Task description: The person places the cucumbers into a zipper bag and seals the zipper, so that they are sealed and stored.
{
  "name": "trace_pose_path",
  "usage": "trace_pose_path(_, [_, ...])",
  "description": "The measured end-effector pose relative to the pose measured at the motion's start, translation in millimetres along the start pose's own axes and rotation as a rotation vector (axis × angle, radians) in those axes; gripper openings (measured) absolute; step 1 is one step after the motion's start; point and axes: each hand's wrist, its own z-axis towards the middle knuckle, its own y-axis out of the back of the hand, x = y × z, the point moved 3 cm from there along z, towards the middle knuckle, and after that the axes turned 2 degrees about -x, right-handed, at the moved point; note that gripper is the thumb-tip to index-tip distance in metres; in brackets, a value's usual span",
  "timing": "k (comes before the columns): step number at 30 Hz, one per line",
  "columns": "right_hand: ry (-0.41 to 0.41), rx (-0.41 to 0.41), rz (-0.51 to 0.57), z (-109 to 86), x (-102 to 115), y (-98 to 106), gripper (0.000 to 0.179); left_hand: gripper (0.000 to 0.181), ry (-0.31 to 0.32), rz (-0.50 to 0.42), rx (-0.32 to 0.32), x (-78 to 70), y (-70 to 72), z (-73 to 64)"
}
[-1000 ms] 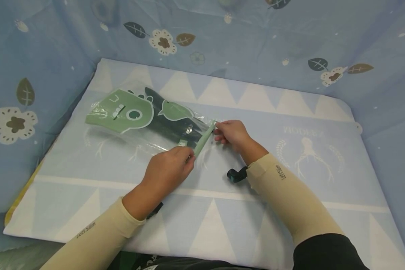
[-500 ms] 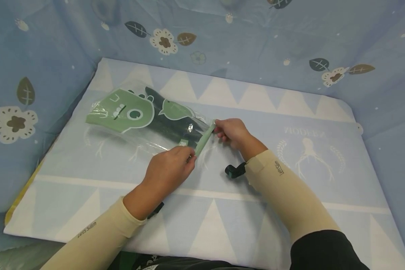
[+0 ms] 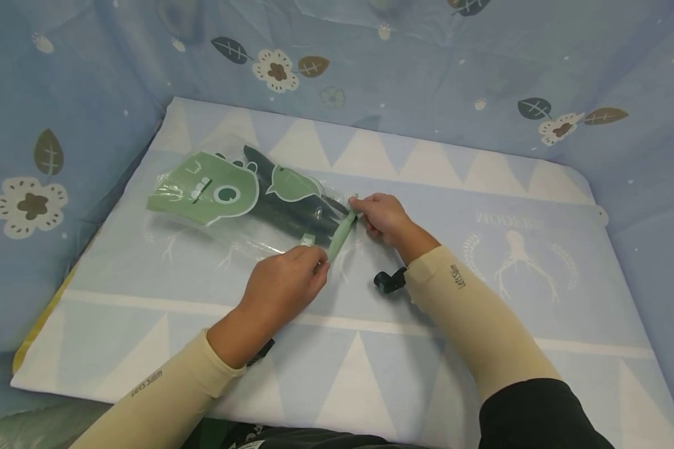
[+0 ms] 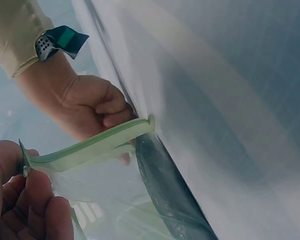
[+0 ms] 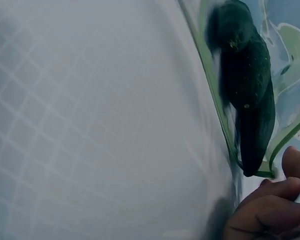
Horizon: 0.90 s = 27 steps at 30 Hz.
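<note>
A clear zip bag (image 3: pixel 205 190) with green cartoon prints lies on the covered table, holding dark green cucumbers (image 5: pixel 250 75). Its light green zip strip (image 4: pixel 90 146) runs between my two hands. My left hand (image 3: pixel 285 279) pinches the near end of that strip between thumb and fingers. At the far end, my right hand (image 3: pixel 390 219) grips the strip's corner with curled fingers. Seen from the right wrist, the bag's mouth is parted and the cucumber ends show inside it. In the left wrist view, the near bag corner sits between thumb and forefinger.
A pale blue and white patterned cloth (image 3: pixel 427 312) covers the table. Blue floral curtains (image 3: pixel 415 75) stand along the back and both sides. Black wrist mounts (image 3: pixel 389 280) stick out from beige sleeves (image 3: pixel 472 318).
The right hand has shifted slightly left and away along the strip's far end, its thumb now further over the corner. The left hand keeps its pinch, and the bag stays nearly in place.
</note>
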Motion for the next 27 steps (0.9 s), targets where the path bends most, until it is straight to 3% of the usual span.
trace_pose_path(6, [0.082, -0.083, -0.059, -3.0, 4, -4, 0.030, 0.008, -0.004, -0.003, 0.000, -1.2, -0.6, -2.2])
trace_pose_path(13, [0.091, -0.177, 0.037, -1.8, 5, -1, 0.042, 0.009, -0.017, -0.009, 0.024, -2.5, -0.4, -2.9])
trace_pose_path(19, [0.145, -0.288, 0.052, -2.3, 10, 0, 0.039, 0.013, -0.045, -0.009, 0.085, -5.3, -4.6, -6.9])
trace_pose_path(27, [0.157, -0.258, 0.186, -3.7, 15, 0, 0.035, 0.018, -0.010, 0.044, 0.194, -10.3, -11.0, -13.3])
